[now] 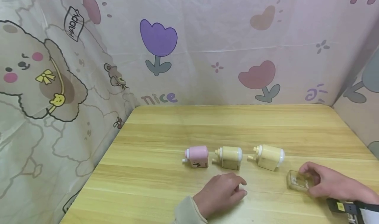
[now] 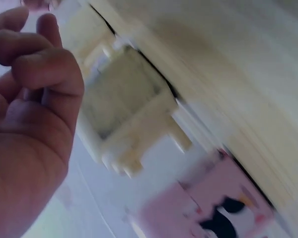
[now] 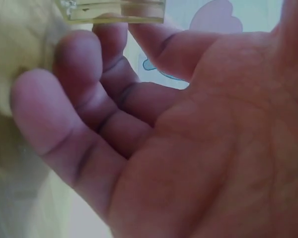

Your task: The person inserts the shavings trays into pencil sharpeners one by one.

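My right hand (image 1: 334, 182) pinches a small see-through yellowish shavings drawer (image 1: 293, 185) with pale bits inside, low at the table's right side. In the right wrist view, only an edge of that drawer (image 3: 116, 14) shows at the top, above the curled fingers. My left hand (image 1: 220, 192) hovers or rests near the middle, fingers loosely bent and holding nothing. Just beyond it stand a pink crank pencil sharpener (image 1: 199, 156) and a yellow one (image 1: 231, 157). Another yellow pencil sharpener (image 1: 270, 157) stands between the two hands, farther back.
All three sharpeners stand in a row on the wooden table (image 1: 148, 184), their cranks towards the left. A printed cloth (image 1: 201, 29) hangs behind the table and along its sides. A dark strap with a device (image 1: 344, 207) sits at the right wrist.
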A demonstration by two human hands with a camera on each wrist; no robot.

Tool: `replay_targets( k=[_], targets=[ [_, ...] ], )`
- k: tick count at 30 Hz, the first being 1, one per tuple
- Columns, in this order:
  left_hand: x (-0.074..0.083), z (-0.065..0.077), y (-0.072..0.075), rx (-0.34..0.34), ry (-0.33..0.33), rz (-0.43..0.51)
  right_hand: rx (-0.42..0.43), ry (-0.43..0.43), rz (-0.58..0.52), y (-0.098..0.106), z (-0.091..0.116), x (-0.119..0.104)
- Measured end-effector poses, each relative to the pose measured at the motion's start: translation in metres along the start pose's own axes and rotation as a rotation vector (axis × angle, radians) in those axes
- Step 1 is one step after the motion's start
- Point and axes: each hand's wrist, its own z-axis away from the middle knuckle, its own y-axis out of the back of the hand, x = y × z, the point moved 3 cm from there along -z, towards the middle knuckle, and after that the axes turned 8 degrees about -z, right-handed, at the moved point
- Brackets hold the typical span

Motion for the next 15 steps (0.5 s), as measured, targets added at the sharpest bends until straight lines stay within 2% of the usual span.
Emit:
replay_targets(
  k=[4, 8, 11, 15],
  targets=[
    [0.015, -0.003, -0.005, -0.052, -0.040, -0.053, -0.043, -0.015, -0.040, -0.004, -0.003, -0.002],
    [0.027, -0.012, -0.002, -0.062, -0.070, -0.140, -0.075, -0.002, -0.040, -0.008, -0.006, -0.004],
    [0.031, -0.025, 0.005, -0.032, -0.053, -0.200, -0.097, 0.006, -0.051, -0.011, -0.008, -0.006],
    [0.034, -0.051, 0.017, 0.039, -0.018, -0.201, -0.117, 0.004, -0.081, -0.013, -0.009, -0.007]
  ],
)
